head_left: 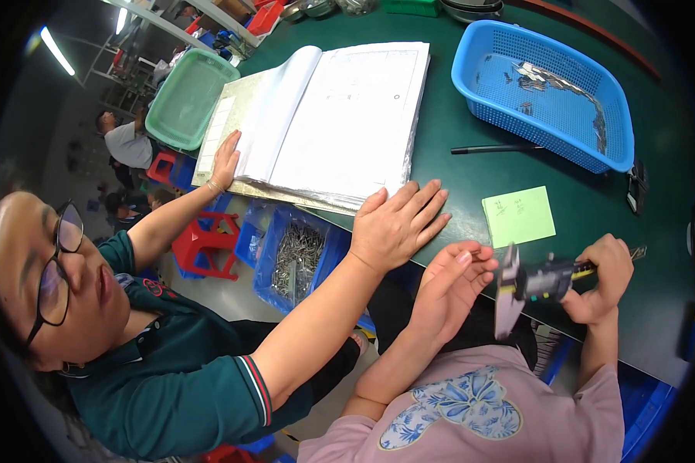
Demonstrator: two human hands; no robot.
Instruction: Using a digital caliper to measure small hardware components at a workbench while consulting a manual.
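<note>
My right hand (604, 278) is wrapped round the end of a digital caliper (544, 282), held over the near edge of the green table; its jaws are blurred and point toward my left hand. Beside those jaws, my left hand (449, 297) is raised palm up with loosely curled fingers, and I see nothing in it. A light green sticky note (520, 216) with handwriting lies on the table just beyond both hands. To the left is an open binder of drawing sheets (355, 108). A co-worker's hand (398, 224) rests flat at its near corner, the other hand (225, 160) on its left side.
A blue basket (544, 131) with small metal pieces stands at the back right, a black pen (494, 149) beside it. A green tray (189, 100) sits beyond the binder's left side. Below the table edge is a blue bin of metal parts (297, 255); the co-worker (170, 363) stands close at left.
</note>
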